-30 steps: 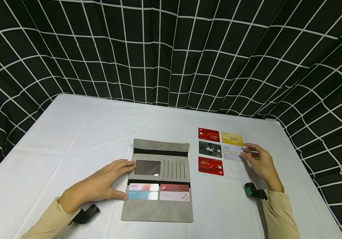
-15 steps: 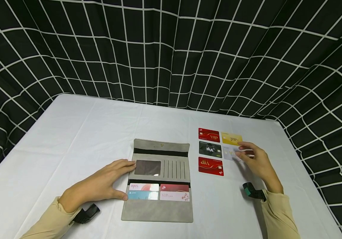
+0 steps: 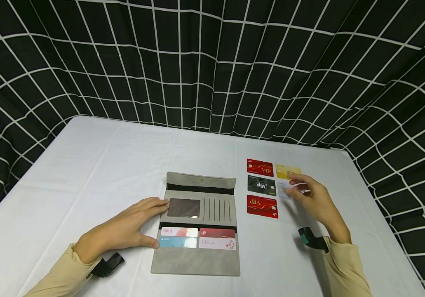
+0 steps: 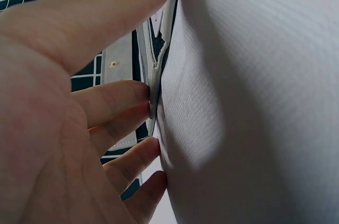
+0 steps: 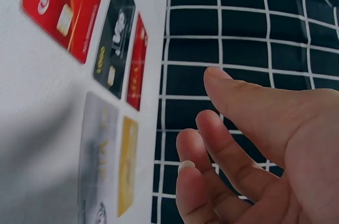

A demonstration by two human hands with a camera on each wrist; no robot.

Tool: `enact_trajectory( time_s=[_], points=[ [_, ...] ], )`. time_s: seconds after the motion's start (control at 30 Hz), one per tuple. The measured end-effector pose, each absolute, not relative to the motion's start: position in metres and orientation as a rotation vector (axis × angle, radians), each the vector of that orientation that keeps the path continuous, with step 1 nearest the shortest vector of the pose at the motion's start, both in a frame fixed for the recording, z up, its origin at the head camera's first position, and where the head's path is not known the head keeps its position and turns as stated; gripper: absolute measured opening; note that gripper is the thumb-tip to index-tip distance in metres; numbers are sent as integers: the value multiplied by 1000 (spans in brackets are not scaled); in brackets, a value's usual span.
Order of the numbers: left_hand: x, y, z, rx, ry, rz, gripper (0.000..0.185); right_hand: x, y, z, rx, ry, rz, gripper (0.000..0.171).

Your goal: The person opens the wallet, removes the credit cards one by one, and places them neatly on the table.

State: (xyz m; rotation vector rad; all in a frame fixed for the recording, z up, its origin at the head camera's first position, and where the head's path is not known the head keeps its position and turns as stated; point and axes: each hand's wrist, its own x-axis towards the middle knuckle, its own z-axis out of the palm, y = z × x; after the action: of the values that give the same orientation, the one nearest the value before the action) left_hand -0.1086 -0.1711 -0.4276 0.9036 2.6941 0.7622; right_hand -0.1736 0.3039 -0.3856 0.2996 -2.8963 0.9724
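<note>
While the left hand lay flat, fingers straight, against the wallet, the right hand hovered loose-fingered over the silver card at three o'clock; fingertips might slip on it and nudge the yellow card.

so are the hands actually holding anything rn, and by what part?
Nothing is held. The left hand rests flat against the wallet's left edge; the right hand hovers open above the silver card.
</note>
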Motion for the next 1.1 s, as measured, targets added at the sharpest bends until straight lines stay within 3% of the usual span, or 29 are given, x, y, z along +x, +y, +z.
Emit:
enact_trajectory(
  time_s=[1.1],
  points=[
    [-109,-171,-427,877,2682,771,92,-159,254,-376,519,-3029,1051,31]
  ],
)
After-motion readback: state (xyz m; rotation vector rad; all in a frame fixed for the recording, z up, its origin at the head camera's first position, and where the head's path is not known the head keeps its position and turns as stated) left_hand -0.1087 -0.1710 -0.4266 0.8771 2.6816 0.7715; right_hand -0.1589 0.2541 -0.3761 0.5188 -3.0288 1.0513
